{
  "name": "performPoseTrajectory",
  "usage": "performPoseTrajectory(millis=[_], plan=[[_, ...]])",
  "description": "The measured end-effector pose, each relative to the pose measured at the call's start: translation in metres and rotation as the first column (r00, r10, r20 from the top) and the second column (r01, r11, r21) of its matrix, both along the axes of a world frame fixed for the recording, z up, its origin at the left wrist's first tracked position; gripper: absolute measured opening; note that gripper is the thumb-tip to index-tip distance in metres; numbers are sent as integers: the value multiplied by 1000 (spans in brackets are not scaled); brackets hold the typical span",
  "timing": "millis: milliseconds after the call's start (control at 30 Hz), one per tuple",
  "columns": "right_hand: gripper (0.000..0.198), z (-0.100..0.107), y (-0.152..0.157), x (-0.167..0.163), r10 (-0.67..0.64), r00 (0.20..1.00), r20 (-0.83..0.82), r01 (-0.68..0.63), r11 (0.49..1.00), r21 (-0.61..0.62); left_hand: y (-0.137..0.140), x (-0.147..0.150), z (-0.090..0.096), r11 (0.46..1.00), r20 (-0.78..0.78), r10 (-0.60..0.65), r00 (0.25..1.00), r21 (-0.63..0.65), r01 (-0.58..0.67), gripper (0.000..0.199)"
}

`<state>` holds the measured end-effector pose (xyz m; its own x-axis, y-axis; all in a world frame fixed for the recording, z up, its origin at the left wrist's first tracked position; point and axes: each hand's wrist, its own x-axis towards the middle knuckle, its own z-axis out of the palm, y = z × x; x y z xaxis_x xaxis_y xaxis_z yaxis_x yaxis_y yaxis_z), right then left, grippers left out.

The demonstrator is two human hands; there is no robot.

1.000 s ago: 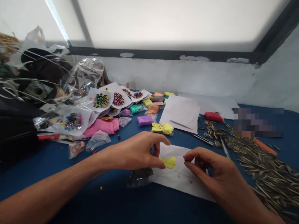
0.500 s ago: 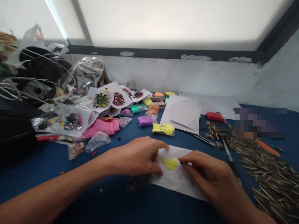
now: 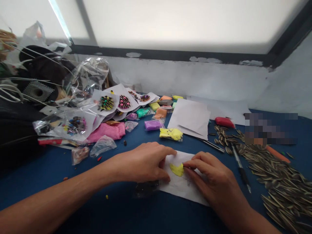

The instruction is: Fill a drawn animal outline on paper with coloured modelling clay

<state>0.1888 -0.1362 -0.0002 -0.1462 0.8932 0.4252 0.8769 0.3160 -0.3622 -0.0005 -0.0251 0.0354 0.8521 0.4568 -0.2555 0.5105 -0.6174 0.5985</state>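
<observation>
A flat yellow piece of modelling clay (image 3: 175,169) lies on a white sheet of paper (image 3: 179,191) that carries faint pencil lines. My left hand (image 3: 146,163) rests over the paper's left side, thumb and forefinger spread apart and pressing on the sheet. From the right, my right hand (image 3: 214,178) reaches in with thumb and forefinger pinched at the clay's right edge. Something tiny and dark shows at those fingertips, too small to name. Part of the paper is hidden beneath both hands.
Sunflower seeds (image 3: 280,177) and a pen (image 3: 241,169) lie to the right. Behind are a bag of yellow clay (image 3: 171,134), a purple clay packet (image 3: 154,125) and stacked white paper (image 3: 192,113). Decorated seeds on paper (image 3: 106,103) and plastic bags (image 3: 103,146) crowd the left.
My right hand has moved left, bringing its pinched fingertips from just beside the yellow clay onto its right edge. My left hand stays in place on the paper.
</observation>
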Motion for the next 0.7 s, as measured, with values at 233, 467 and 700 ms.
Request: performPoseTrajectory(millis=[233,467,700], plan=[[16,-4,0,1,2,999,36,-2,1000,-18,0,-1,0,1000,8,-16,1000,21,16,61],[17,-4,-2,-1,43,998,37,-43,999,-6,1,-1,-1,998,14,-26,1000,50,26,60],[24,-5,-11,-1,70,997,37,-71,997,12,0,0,0,999,10,-23,1000,35,22,58]])
